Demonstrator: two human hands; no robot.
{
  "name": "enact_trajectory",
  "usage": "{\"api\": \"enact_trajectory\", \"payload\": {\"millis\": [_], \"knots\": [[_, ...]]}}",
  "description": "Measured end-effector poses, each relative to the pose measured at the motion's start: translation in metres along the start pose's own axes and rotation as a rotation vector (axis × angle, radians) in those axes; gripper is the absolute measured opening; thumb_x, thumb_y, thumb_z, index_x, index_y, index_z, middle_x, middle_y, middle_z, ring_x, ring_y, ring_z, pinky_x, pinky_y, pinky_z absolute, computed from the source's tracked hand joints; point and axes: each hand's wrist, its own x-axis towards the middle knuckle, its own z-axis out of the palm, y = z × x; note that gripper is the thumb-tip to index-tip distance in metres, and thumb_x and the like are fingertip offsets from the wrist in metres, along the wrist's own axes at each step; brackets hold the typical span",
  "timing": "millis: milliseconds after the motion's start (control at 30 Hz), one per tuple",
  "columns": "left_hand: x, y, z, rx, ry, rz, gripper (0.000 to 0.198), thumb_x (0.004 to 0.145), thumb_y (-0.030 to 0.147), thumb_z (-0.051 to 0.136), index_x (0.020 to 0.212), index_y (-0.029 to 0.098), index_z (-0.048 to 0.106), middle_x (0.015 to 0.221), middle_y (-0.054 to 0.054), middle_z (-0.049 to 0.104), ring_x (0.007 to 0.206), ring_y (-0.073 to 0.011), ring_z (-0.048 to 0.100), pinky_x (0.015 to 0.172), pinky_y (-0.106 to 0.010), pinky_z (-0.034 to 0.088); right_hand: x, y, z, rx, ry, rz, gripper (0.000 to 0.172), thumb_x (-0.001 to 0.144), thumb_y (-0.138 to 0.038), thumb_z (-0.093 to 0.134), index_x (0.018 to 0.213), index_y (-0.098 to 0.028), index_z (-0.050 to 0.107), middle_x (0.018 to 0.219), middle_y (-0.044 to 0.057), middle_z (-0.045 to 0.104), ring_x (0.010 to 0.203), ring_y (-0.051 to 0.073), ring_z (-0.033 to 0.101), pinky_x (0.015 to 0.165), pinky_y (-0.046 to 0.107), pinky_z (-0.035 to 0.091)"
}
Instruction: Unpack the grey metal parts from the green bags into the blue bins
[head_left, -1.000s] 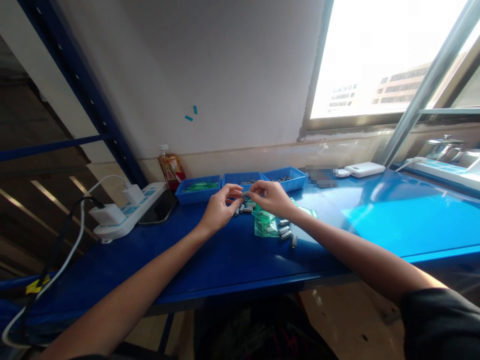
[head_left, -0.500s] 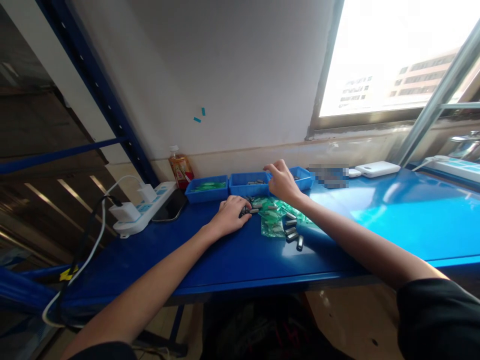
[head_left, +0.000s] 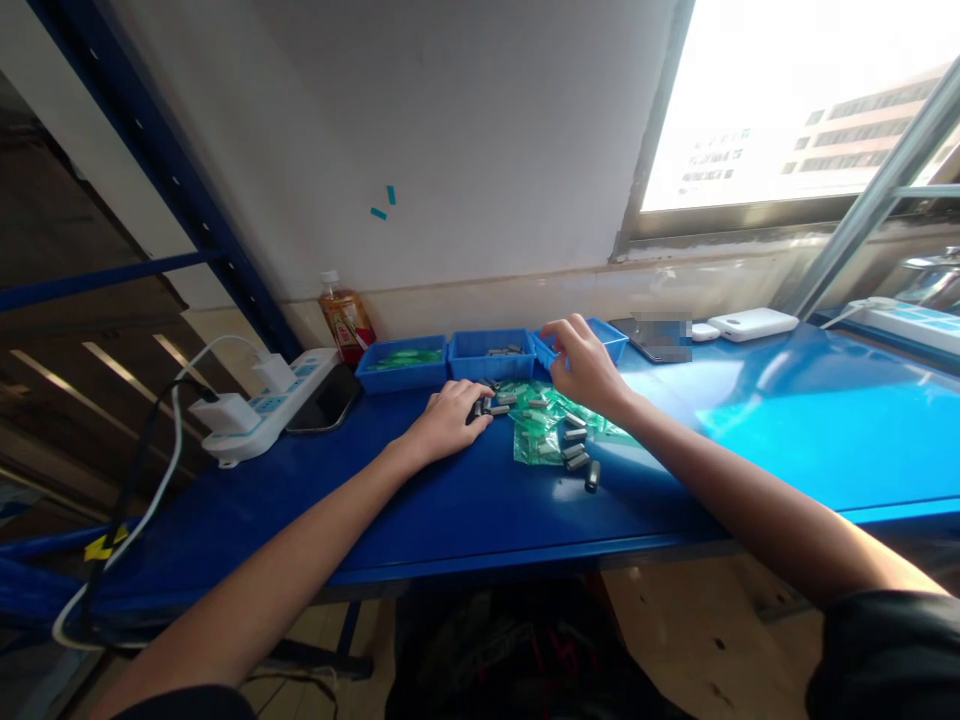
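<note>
My left hand (head_left: pixel 448 417) rests on the blue table (head_left: pixel 450 500) with curled fingers on small grey metal cylinders (head_left: pixel 495 404). My right hand (head_left: pixel 583 361) hovers with bent fingers just in front of the right blue tray (head_left: pixel 611 340); what it holds, if anything, is hidden. Between the hands lie green plastic bags (head_left: pixel 536 430) with several more grey cylinders (head_left: pixel 577 455) on them. The middle blue tray (head_left: pixel 489 353) holds grey parts, and the left blue tray (head_left: pixel 401 363) holds green bags.
A white power strip (head_left: pixel 259 410) with plugged chargers and a black phone (head_left: pixel 324 398) lie at the left. An orange bottle (head_left: pixel 343 317) stands by the wall. A white power bank (head_left: pixel 752 322) and another strip (head_left: pixel 900 318) sit at the right, near the window.
One second ago both hands met over the parts, pinching something together. The left hand dropped to the table onto the cylinders; the right reached to the right tray and now draws back slightly.
</note>
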Motion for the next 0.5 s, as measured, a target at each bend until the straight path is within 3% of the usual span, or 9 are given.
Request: {"api": "enact_trajectory", "payload": {"millis": [167,267,367,500], "knots": [[0.000,0.001,-0.001,-0.015,0.012,0.023,0.030,0.084,0.033,0.054,0.113,0.024,0.057,0.117,-0.007,0.059,0.110,-0.0279,0.050,0.091,-0.044,0.043,0.005,0.004,-0.012,0.005,-0.124,-0.001,0.035,0.081,-0.009,0.039,0.109,-0.018,0.058,0.096,0.008,0.059,0.082,0.020,0.057,0.072,0.030,0.044],[-0.001,0.001,-0.003,-0.022,-0.005,0.018,0.030,0.085,0.034,0.053,0.113,0.024,0.057,0.117,-0.007,0.059,0.111,-0.0285,0.050,0.092,-0.046,0.043,0.009,0.009,-0.025,-0.087,-0.367,0.071,0.026,0.087,-0.022,0.045,0.108,-0.019,0.061,0.093,0.008,0.064,0.080,0.021,0.060,0.067,0.030,0.043],[-0.001,0.001,-0.004,-0.023,-0.019,0.010,0.031,0.086,0.033,0.052,0.116,0.024,0.056,0.119,-0.007,0.059,0.113,-0.0281,0.048,0.094,-0.046,0.042,0.010,0.013,-0.031,-0.116,-0.618,0.087,0.028,0.087,-0.032,0.050,0.108,-0.018,0.062,0.092,0.009,0.066,0.083,0.023,0.061,0.067,0.030,0.044],[-0.001,0.002,-0.004,-0.033,-0.047,0.005,0.029,0.088,0.033,0.050,0.115,0.025,0.056,0.119,-0.006,0.059,0.115,-0.0275,0.048,0.093,-0.045,0.042,0.006,0.005,-0.028,0.012,-0.730,-0.014,0.038,0.085,-0.042,0.056,0.113,-0.017,0.060,0.099,0.010,0.065,0.094,0.025,0.059,0.080,0.034,0.045]]}}
